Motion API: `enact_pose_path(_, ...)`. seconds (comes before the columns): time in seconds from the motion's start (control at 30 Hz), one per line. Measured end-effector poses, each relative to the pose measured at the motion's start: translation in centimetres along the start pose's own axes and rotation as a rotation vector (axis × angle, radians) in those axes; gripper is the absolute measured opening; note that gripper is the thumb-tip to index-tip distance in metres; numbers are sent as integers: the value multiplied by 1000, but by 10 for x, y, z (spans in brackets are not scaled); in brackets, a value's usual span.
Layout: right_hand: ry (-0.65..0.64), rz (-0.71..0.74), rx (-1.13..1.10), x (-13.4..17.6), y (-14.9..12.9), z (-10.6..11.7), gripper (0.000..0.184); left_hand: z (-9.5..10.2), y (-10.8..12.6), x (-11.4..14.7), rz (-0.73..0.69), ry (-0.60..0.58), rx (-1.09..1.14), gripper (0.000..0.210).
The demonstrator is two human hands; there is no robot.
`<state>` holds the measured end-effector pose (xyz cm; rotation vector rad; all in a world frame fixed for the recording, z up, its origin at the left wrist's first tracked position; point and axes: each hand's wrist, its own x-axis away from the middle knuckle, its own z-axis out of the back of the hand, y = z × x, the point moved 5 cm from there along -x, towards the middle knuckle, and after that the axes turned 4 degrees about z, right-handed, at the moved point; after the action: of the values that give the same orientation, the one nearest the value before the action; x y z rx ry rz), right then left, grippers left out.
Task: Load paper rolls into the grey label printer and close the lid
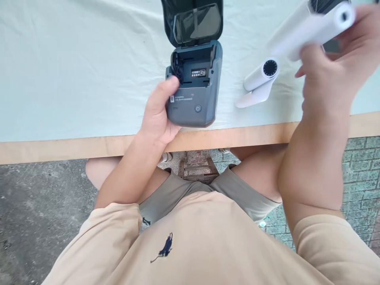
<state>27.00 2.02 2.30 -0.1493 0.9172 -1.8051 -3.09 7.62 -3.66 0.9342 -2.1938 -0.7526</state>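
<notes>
My left hand [157, 107] grips a dark grey portable printer [204, 97] by its left side, thumb on the top face. The printer's dark see-through lid [194, 23] stands raised. Inside the compartment sits a dark spool-like piece [177, 67] at the left, next to a small printed label. My right hand [335, 65], smeared by motion, holds a white paper roll [319, 33] with a small hollow core. Left of that hand, a smaller white roll [253, 77] with a black toothed core lies on the cloth, its loose end partly unrolled.
A longer white object with a dark end [289, 25] lies behind the held roll, partly hidden. Pale green cloth [89, 71] covers the table, whose wooden front edge [74, 148] runs above my lap. Below, a wooden stool or frame [197, 170] shows between my legs.
</notes>
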Motion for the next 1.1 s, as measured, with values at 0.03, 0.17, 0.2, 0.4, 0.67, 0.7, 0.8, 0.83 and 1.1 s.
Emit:
enact_pose_path(0.03,1,3,41,2,2,-2,31,2,-1,0,-10,22,-33,51)
enact_pose_path(0.17,-116,-42,127,8,-2,-9,29,4,-2,2,-31,41,-141,47)
enact_pose_path(0.2,-111,-21,117,10,-6,-7,33,2,-2,2,-32,30,-154,47)
enact_pose_path(0.4,112,427,16,36,-43,17,13,1,0,2,-56,18,-160,43)
enact_pose_path(0.67,-229,454,282,50,-44,-12,16,2,0,3,-75,-11,-179,43)
enact_pose_path(0.7,-214,472,255,49,-45,-12,9,2,1,2,-79,-15,-177,43)
enact_pose_path(0.8,-161,553,98,49,-52,-4,10,2,0,1,-96,-28,-171,42)
enact_pose_path(0.83,-141,581,4,50,-58,-1,13,2,-1,0,-98,-31,-169,42)
enact_pose_path(1.1,-710,461,-673,66,-133,-22,26,-5,-1,4,-115,-31,-193,37)
